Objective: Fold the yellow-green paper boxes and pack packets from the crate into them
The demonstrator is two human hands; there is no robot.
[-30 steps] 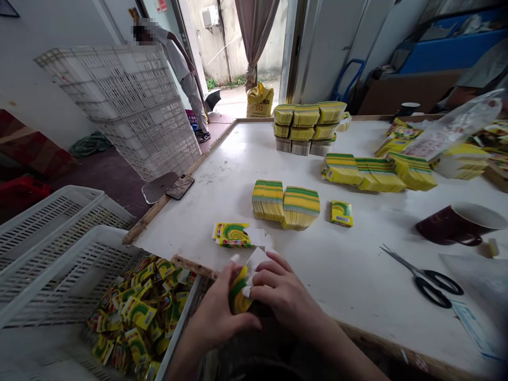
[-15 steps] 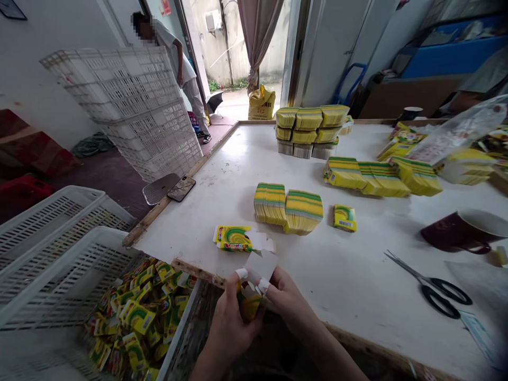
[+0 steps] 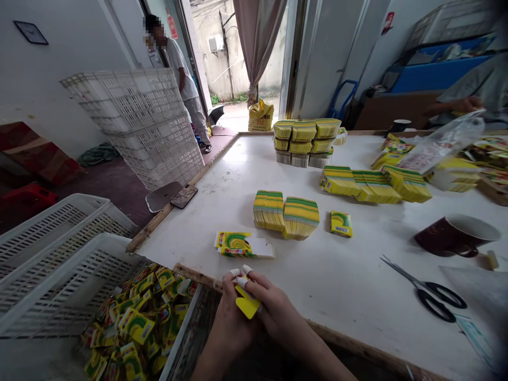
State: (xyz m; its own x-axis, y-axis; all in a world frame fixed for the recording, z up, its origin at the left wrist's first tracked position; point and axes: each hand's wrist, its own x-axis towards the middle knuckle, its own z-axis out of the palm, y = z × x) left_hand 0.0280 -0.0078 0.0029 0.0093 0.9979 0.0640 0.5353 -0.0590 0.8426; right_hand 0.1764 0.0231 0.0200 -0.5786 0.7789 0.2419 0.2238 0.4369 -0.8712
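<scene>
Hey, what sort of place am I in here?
Probably a small packing workshop. Bundles of yellow cartons stand on a white table, a plastic crate beside it holds a heap of little yellow boxes, and a tall stack of white crates stands behind.

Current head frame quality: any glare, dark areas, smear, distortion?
Head view: ground outside nearly washed out, glare on the far left of the white table. Head view: deep shadow under the near edge, extreme right margin dark and smeared. Head view: stacked crates lean, likely wide-angle distortion. Head view: yellow carton distinguishable between left hand and right hand.
</scene>
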